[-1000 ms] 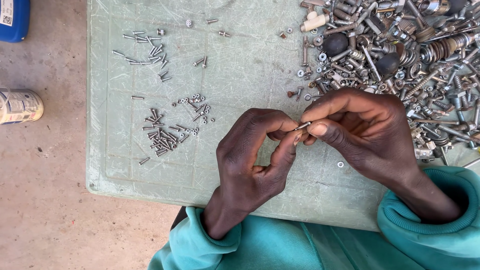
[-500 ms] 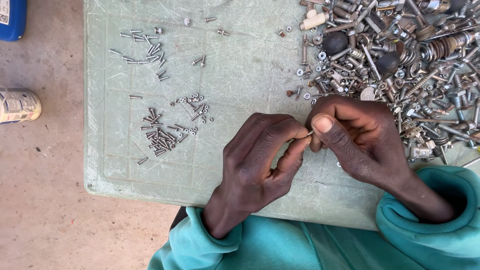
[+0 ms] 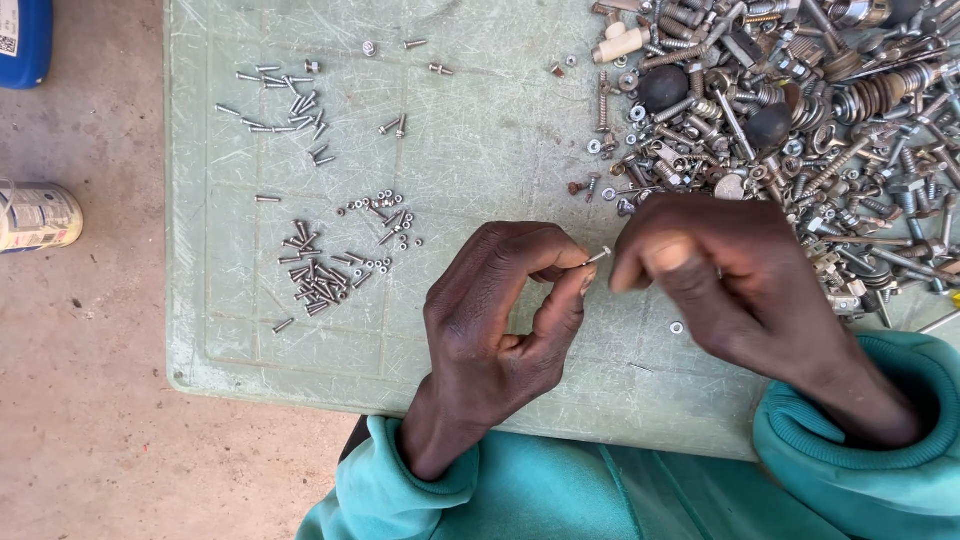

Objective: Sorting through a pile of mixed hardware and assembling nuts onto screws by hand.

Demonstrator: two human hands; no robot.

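Pale green and scratched all over, the plastic worktop (image 3: 480, 150) sits over a bare concrete floor (image 3: 80, 400), and just above it I pinch a small silver screw (image 3: 598, 256) between the thumb and forefinger of my left hand (image 3: 500, 310), closed on it so that only its tip pokes out toward my right hand (image 3: 720, 270). My right hand is blurred and curled beside that tip, apparently just apart from it; I cannot tell whether its fingers hold anything or are merely bent. My grip takes so little of the screw that I judge a slight twist or a knock from my right hand could flick it loose, and it could bounce off the hard worktop to the floor or vanish into the big heap of mixed bolts, nuts and springs (image 3: 790, 110) close behind my right hand. A lone washer (image 3: 678, 327) lies near my right wrist, where my teal sleeve (image 3: 860, 440) could sweep it off the edge. To the left lie a small cluster of short screws and nuts (image 3: 330, 265) and a looser scatter of longer screws (image 3: 285, 100); a can (image 3: 38, 215) and a blue container (image 3: 25, 35) are cut off at the frame's edge, as is the heap.
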